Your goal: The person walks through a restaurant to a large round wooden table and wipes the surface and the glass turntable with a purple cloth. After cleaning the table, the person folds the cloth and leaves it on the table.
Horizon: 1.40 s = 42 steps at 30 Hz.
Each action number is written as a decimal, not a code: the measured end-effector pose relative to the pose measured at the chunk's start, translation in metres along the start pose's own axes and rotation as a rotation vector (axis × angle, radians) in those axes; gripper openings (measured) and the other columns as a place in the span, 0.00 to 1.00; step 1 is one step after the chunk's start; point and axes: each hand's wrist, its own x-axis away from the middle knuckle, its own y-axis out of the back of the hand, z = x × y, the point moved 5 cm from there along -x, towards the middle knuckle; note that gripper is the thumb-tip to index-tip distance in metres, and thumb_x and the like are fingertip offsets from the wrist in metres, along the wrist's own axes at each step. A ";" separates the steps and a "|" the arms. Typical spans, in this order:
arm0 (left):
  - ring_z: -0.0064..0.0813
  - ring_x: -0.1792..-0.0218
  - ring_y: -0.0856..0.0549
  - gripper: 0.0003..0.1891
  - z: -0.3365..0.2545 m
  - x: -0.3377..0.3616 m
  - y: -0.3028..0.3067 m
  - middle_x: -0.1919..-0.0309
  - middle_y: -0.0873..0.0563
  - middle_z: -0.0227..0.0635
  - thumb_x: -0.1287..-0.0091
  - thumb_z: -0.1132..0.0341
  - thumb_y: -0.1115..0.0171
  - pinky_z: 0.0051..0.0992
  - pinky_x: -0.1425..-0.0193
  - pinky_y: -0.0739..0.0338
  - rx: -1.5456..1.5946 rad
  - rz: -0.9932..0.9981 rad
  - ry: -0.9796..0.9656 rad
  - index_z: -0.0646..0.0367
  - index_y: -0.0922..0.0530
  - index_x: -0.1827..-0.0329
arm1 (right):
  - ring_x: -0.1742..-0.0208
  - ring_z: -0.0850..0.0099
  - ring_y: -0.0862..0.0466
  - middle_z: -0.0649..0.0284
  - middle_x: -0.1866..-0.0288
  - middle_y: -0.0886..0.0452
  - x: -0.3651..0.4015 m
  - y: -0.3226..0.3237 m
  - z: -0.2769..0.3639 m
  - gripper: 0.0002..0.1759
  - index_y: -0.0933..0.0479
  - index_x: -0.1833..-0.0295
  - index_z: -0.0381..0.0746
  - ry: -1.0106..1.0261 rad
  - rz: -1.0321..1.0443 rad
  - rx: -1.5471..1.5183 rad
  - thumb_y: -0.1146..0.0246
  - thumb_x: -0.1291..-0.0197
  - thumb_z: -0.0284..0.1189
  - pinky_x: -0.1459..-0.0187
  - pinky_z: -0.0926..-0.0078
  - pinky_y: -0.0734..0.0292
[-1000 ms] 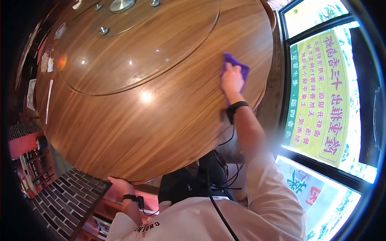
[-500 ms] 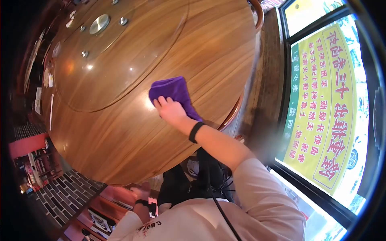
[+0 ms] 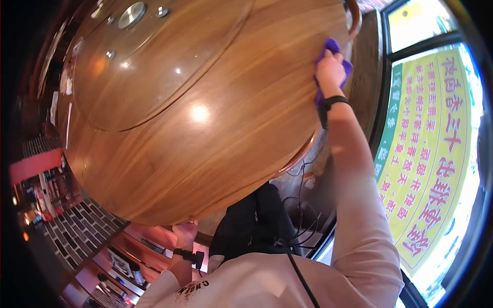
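Note:
My right hand (image 3: 330, 72) is closed on a purple cloth (image 3: 320, 91) at the right edge of the round wooden table (image 3: 241, 123). The cloth is bunched around the hand and lies against the tabletop at the rim. My left hand (image 3: 185, 232) is low at the table's near edge, touching or just beside it. The table rim hides most of its fingers, so its grip does not show.
A round glass turntable (image 3: 154, 84) with a metal hub (image 3: 132, 15) sits on the table. A curved wooden chair back (image 3: 353, 19) is close to the right rim. Cables (image 3: 303, 215) hang near my legs. A window with a yellow sign (image 3: 426, 149) is on the right.
My right hand has carried the purple cloth from mid-table up and right to the rim, the arm now stretched out. My left hand has come up to the table's near edge.

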 end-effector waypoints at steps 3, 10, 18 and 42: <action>0.39 0.41 0.15 0.25 0.005 0.010 -0.022 0.39 0.14 0.34 0.24 0.44 0.48 0.44 0.41 0.18 0.055 0.015 0.006 0.50 0.20 0.35 | 0.49 0.47 0.12 0.51 0.42 0.21 0.005 -0.002 0.009 0.16 0.22 0.38 0.48 0.078 -0.073 -0.007 0.45 0.28 0.34 0.53 0.47 0.15; 0.38 0.42 0.17 0.29 0.005 0.013 -0.024 0.36 0.16 0.32 0.24 0.38 0.54 0.38 0.46 0.21 0.173 -0.081 0.082 0.48 0.22 0.33 | 0.64 0.64 0.18 0.60 0.60 0.25 0.240 -0.001 0.224 0.14 0.23 0.45 0.45 0.857 0.123 -0.096 0.41 0.36 0.28 0.72 0.66 0.20; 0.42 0.39 0.17 0.33 0.014 -0.010 0.003 0.36 0.17 0.36 0.25 0.36 0.52 0.43 0.39 0.19 0.220 0.052 0.060 0.52 0.25 0.31 | 0.56 0.64 0.17 0.59 0.52 0.24 0.374 -0.007 0.376 0.30 0.27 0.30 0.38 1.296 0.218 -0.265 0.37 0.39 0.30 0.68 0.68 0.14; 0.53 0.26 0.26 0.38 0.015 -0.015 -0.019 0.24 0.26 0.42 0.25 0.34 0.59 0.67 0.26 0.33 0.253 -0.092 -0.145 0.48 0.30 0.22 | 0.58 0.60 0.14 0.56 0.48 0.23 0.182 -0.002 0.270 0.27 0.28 0.29 0.42 0.832 0.149 -0.059 0.39 0.34 0.31 0.69 0.64 0.12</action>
